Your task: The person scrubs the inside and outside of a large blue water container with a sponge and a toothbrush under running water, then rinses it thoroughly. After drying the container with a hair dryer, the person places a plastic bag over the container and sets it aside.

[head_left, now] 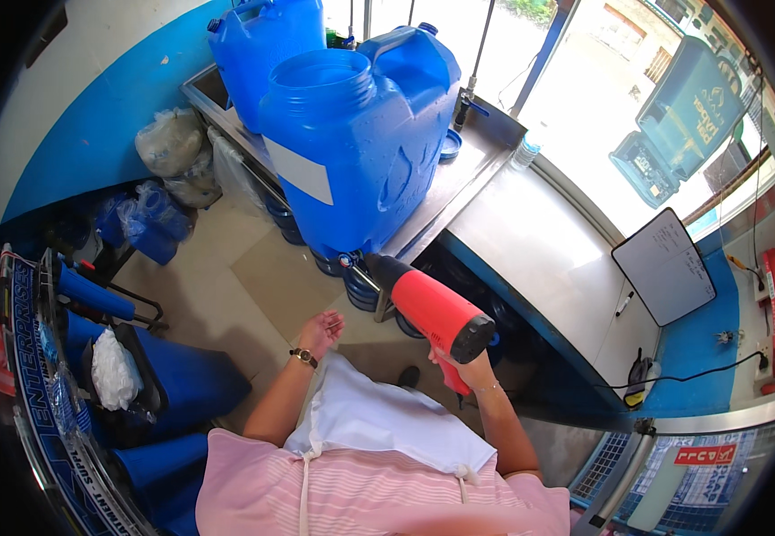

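Note:
My right hand (469, 368) grips the handle of a red heat gun (432, 308) with a black nozzle. The nozzle points at the lower front corner of a large blue water jug (387, 170), next to its small spigot (348, 260). Whether nozzle and spigot touch, I cannot tell. This jug stands upright on a steel sink counter, its wide mouth uncovered and a white label on its side. Below the spigot, my left hand (321, 333) is held with fingers stretched out and nothing in it.
Another blue jug (284, 40) stands behind on the steel counter (481, 179). Round blue containers sit underneath. To the right are a white tabletop (539, 241), a whiteboard (664, 268) and a black cord (691, 380). Bagged items (171, 143) and blue bins (186, 375) are at left.

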A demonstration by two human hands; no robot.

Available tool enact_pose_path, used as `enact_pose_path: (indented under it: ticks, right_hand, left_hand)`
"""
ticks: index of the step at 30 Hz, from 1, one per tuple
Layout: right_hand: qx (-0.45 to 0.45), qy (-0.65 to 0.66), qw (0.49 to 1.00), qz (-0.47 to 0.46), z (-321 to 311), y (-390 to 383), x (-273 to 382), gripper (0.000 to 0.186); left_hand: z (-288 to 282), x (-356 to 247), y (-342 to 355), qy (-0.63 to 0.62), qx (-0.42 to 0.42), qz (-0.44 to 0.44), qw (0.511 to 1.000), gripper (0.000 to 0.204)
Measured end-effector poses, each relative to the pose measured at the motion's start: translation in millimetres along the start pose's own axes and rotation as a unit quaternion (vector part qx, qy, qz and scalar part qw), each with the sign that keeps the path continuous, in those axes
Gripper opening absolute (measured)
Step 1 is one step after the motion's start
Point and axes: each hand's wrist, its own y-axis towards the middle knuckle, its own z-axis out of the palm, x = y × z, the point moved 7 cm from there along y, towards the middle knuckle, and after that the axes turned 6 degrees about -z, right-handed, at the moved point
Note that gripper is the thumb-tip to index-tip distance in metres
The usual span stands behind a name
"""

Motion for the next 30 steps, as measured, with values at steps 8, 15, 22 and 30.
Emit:
enact_pose_path:
  ticks: [8, 15, 22, 30]
  right_hand:
    - [0.045, 0.020, 0.999, 0.010, -43, 6, -3, 0.030]
    - [-0.039, -0.121, 0.990, -0.064, -119, -8, 24, 0.036]
    - [-0.330, -0.485, 0.801, -0.118, -259, -63, 45, 0.052]
    - [-0.493, -0.628, 0.600, 0.042, -489, -136, -5, 0.059]
  left_hand:
    - [67, 21, 6, 0.014, 0.007, 0.010, 1.000, 0.038]
    - [59, 40, 9, -0.023, -0.004, 0.034, 0.999, 0.035]
    - [63, -11, 30, -0.167, 0.099, 0.120, 0.973, 0.038]
    - [94, -62, 54, -0.251, 0.166, 0.106, 0.948, 0.040]
